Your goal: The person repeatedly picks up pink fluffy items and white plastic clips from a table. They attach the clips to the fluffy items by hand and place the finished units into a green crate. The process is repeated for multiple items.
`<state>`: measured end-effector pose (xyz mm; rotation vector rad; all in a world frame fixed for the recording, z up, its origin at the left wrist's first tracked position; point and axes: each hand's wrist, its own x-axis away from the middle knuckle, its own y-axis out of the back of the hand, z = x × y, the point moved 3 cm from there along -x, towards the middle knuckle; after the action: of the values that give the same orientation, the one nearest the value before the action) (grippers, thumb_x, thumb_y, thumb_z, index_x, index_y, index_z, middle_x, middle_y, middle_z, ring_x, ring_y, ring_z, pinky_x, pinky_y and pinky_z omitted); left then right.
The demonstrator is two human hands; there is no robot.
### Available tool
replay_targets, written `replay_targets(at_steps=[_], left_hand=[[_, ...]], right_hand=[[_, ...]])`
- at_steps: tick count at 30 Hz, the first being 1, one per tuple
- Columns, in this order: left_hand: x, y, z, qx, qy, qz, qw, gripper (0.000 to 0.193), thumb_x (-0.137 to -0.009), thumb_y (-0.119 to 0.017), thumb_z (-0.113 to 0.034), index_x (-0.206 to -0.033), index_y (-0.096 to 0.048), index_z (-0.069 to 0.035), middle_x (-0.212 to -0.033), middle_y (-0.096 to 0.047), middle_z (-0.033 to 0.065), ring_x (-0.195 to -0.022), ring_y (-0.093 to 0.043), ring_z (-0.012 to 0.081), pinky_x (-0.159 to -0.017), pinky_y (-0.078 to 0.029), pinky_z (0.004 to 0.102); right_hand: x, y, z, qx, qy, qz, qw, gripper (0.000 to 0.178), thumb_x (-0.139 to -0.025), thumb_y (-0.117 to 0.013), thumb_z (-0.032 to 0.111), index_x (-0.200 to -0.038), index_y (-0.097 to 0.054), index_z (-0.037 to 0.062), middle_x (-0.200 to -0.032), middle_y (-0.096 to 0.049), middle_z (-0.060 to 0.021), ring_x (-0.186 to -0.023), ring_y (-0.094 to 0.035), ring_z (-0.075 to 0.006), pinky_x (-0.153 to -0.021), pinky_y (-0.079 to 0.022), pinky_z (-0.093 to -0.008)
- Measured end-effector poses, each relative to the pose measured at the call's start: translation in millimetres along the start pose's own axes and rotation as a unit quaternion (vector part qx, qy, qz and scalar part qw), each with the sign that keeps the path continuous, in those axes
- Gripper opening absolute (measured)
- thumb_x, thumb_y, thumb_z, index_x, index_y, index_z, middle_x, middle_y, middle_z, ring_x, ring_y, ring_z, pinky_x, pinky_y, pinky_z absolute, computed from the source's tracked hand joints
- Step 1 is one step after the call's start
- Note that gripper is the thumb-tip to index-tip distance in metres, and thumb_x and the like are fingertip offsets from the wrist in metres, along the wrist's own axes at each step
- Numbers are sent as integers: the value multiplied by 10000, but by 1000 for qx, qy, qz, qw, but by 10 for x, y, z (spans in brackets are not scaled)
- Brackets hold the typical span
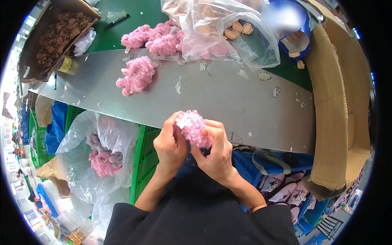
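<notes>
Between my two hands, just over the front edge of the metal-topped table (220, 98), is a fluffy pink plush piece (192, 127). My left hand (168, 141) grips its left side, with the fingertips partly hidden behind the curly pile. From the right, my right hand (216, 153) pinches it between thumb and fingers. Another pink plush piece (138, 75) lies on the metal to the left. Behind it, several more pink plush pieces (157, 37) sit in a heap with a white label (166, 57) beside them.
A clear plastic bag (257, 49) with tan pieces lies at the back. Cardboard boxes stand at the far left (83, 30) and right (332, 110). Below left, a plastic bag (75, 151) holds pink and grey plush beside a green crate (143, 167). A blue crate (245, 167) is below right.
</notes>
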<state>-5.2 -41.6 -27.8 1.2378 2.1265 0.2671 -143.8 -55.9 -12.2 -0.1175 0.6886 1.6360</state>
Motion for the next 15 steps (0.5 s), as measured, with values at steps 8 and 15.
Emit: replay_targets(at_steps=[8,15], left_hand=[[-88,6,-91,77,90,76,990,301,-872,-697,15,-1169,-646,6,-950,-726,97,-841,-694,146,-764,-545,283],[-36,25,21,120,90,49,987,334,-869,-670,12,-1202,-641,24,-1034,-738,149,-856,-730,217,-765,-565,309]], right_hand=[[0,-31,-32,46,91,3,995,404,-752,-764,-61,-1102,-573,1,-1120,-644,-244,-902,-688,-410,-772,-590,-437],[-86,-3,-63,42,58,-15,997,596,-721,-728,-122,-1277,-548,-4,-1143,-650,-236,-1003,-686,-416,-860,-578,-429]])
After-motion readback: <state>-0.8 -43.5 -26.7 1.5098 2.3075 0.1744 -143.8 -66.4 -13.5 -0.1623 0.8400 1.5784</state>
